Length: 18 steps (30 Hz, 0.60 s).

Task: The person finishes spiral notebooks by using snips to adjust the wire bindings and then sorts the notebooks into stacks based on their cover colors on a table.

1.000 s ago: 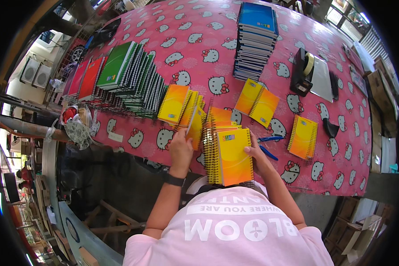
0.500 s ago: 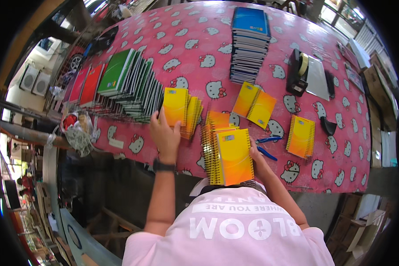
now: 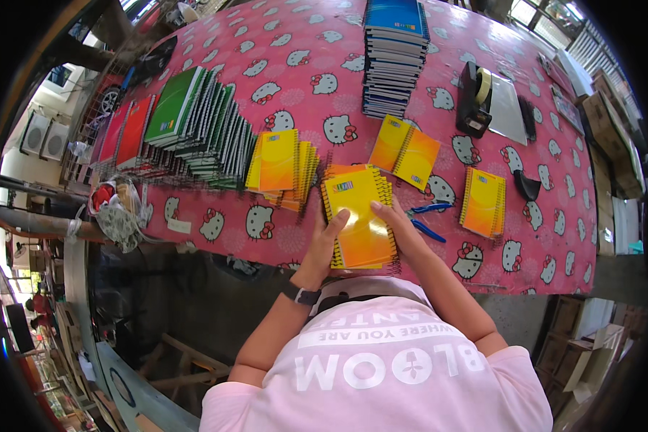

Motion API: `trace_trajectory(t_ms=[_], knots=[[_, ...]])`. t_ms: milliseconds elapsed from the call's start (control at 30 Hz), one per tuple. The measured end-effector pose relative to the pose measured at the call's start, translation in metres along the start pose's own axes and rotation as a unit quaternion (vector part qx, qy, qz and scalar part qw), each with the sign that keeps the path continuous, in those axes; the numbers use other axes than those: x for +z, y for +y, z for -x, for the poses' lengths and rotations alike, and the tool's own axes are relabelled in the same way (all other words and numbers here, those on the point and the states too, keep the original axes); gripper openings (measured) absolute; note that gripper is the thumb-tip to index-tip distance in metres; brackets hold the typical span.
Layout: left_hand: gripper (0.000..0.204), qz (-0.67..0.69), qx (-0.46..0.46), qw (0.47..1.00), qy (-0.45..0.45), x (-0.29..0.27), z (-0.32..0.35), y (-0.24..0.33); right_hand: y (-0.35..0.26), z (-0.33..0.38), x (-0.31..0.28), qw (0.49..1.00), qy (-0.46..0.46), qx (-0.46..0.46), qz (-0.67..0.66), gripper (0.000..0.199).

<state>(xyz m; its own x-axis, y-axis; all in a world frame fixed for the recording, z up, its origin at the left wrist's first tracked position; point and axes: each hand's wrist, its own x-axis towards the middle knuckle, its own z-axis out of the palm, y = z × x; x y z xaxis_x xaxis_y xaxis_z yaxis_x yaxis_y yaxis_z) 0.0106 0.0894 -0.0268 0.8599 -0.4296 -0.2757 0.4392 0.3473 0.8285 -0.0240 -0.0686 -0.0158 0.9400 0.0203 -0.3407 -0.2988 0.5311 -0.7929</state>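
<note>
A stack of small yellow-orange spiral notebooks (image 3: 361, 234) is held upright-facing at the table's near edge, close to my body. My left hand (image 3: 329, 232) grips its left side, with the thumb on the top cover. On the right side my right hand (image 3: 397, 222) closes round the stack, its thumb also on the cover; the other fingers of both hands are largely hidden. Just left of them lies a loose pile of similar notebooks (image 3: 279, 162). Beyond my right hand sit more yellow-orange notebooks (image 3: 417, 160), and blue-handled pliers (image 3: 428, 229) rest beside it.
Green notebooks (image 3: 173, 108) lean in a long row at left, next to red ones (image 3: 135, 133). A tall blue notebook stack (image 3: 392, 32) stands at the far side. A black tape dispenser (image 3: 474, 101) and another yellow pile (image 3: 482, 205) are at right on the pink table cover (image 3: 302, 93).
My left hand has left the pile at left and moved right onto the notebook stack. That pile is spread wider, and both hands now clasp the stack. The view has shifted slightly.
</note>
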Motion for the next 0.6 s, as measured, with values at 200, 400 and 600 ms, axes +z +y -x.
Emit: trace_trajectory(t_ms=[200, 400, 600], knots=[[0.054, 0.05, -0.082, 0.994, -0.059, -0.003, -0.008, 0.04, 0.016, -0.021, 0.004, 0.973, 0.075, -0.147, 0.164, 0.078], [0.053, -0.072, -0.037, 0.996, -0.034, -0.011, -0.046, 0.039, 0.0, -0.073, -0.002, 0.935, 0.049, -0.252, 0.245, 0.051], [0.061, -0.028, -0.047, 0.998, -0.007, -0.01, -0.018, 0.048, 0.007, -0.078, -0.017, 0.923, 0.141, -0.259, 0.249, 0.053]])
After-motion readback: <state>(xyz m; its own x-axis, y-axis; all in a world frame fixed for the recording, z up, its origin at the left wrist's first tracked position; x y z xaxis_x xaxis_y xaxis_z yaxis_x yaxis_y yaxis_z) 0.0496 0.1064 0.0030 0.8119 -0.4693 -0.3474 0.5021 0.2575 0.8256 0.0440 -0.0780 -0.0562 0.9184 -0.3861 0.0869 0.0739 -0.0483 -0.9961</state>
